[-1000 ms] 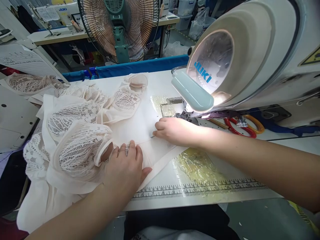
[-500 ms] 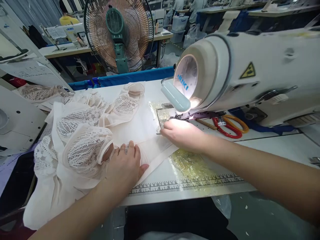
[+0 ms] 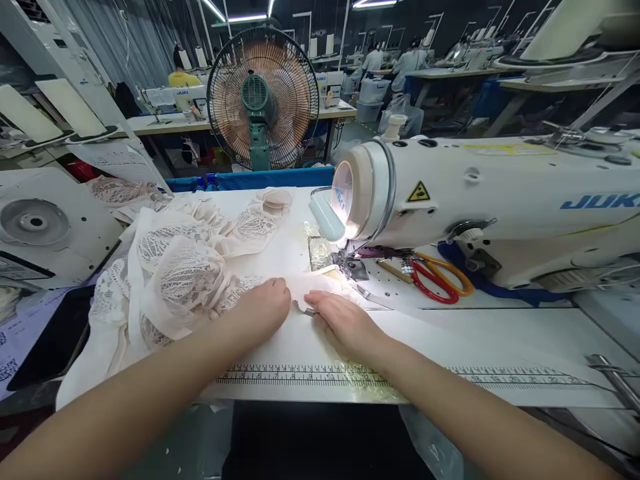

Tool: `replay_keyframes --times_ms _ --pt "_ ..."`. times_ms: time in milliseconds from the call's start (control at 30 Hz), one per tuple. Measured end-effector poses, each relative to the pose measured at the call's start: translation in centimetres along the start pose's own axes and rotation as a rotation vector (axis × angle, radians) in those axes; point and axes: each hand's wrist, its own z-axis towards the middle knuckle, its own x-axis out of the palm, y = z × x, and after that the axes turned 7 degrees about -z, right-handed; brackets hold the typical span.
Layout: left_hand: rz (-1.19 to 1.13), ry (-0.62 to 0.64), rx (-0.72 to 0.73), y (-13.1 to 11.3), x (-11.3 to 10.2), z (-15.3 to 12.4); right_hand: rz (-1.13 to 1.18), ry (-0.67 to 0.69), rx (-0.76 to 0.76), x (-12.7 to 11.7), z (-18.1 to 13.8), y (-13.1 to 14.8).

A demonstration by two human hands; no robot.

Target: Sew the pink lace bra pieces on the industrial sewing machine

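Glare beneath the sewing machine (image 3: 475,187) whitens the needle area (image 3: 341,257); ceiling tubes (image 3: 245,19) shine above dim surroundings.

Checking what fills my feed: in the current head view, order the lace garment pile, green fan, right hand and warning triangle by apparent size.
1. Lace garment pile
2. Green fan, farther back
3. Right hand
4. Warning triangle

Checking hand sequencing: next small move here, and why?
Probably guide the pale fabric toward the needle area of the JUKI sewing machine: the left hand and right hand are both on it, and its far edge lies close by.
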Motion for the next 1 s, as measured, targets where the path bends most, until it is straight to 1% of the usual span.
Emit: replay_keyframes --times_ms 67,167,267,333,467,533,600,667,767,867,1000 --pt "-0.059 -0.004 -0.074 -1.1 -0.2 0.5 0.044 0.017 0.028 -0.3 0.1 0.0" --pt "-0.091 -0.125 -0.198 -2.2 0.5 1.0 0.133 0.065 0.100 -1.1 0.1 -0.1" --pt "-0.047 -0.210 -0.217 -2.6 2.1 1.0 0.207 0.139 0.189 -2.3 0.6 -0.7" --pt "-0.023 -0.225 -0.195 -2.6 3.1 0.9 0.164 0.169 0.221 -3.1 1.6 -1.3" --pt "-0.007 -0.198 -0.182 -2.6 3.7 0.9 -0.130 0.202 0.189 -3.7 4.6 -2.4" --pt "0.002 -0.173 -0.174 -2.6 3.7 1.0 -0.249 0.261 0.159 -3.3 6.2 -2.7" --pt "0.000 -0.155 -0.179 -2.6 3.7 1.2 -0.315 0.322 0.124 -2.4 7.5 -2.9" --pt "-0.012 -0.142 -0.186 -2.6 3.7 1.3 -0.339 0.355 0.094 -1.4 8.3 -2.9" --pt "-0.019 -0.124 -0.176 -2.6 3.7 1.5 -0.349 0.361 0.075 -0.2 8.8 -3.0" --pt "-0.031 -0.086 -0.173 -2.5 3.5 1.6 -0.356 0.357 0.057 0.2 8.9 -3.3" --pt "-0.046 -0.027 -0.170 -2.4 3.3 1.8 -0.381 0.335 -0.010 0.3 8.7 -3.7"
